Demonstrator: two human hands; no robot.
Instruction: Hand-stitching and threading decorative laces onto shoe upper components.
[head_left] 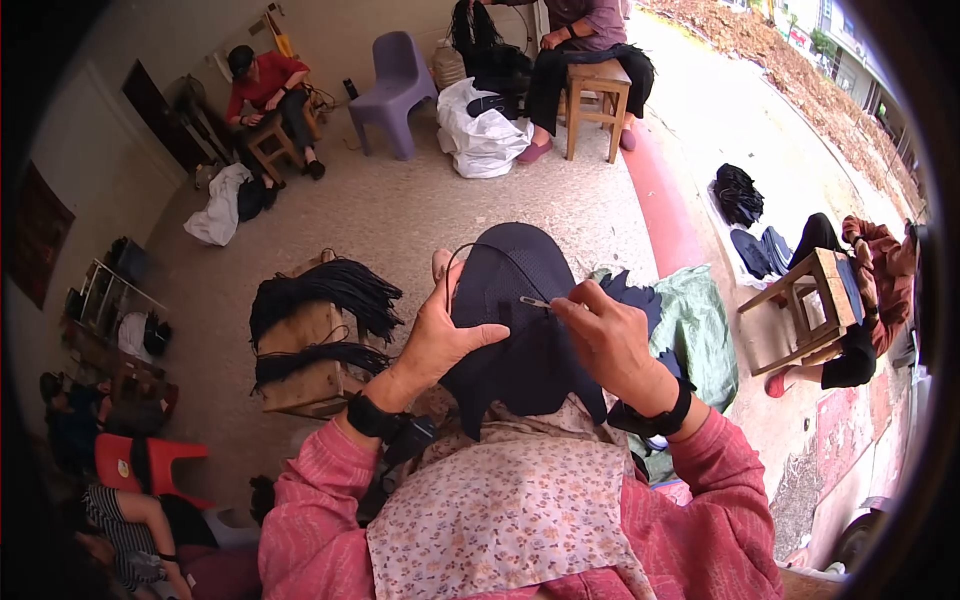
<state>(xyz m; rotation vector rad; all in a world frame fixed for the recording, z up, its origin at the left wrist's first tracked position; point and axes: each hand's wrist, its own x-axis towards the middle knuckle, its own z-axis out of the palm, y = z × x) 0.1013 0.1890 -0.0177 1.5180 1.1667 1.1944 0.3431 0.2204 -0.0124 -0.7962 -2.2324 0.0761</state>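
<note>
A dark fabric piece (520,350), rounded at the top with a mesh panel and pointed flaps below, stands before my lap. My left hand (440,325) grips its left edge, thumb pressed on the front face and fingers behind. Between thumb and fingers, my right hand (612,335) pinches a slim silvery needle (535,301) with a slot near its end, held over the fabric. A black cord (500,250) arcs across the mesh from my left hand toward the needle. Whether it passes through the slot is too small to tell.
A wooden stool (290,375) at left carries bundles of black cords (325,295). To the right lie a green sack (700,330) and dark fabric pieces (635,300). Several people sit around on stools, near a purple chair (393,95), a white sack (480,135) and a red chair (150,465).
</note>
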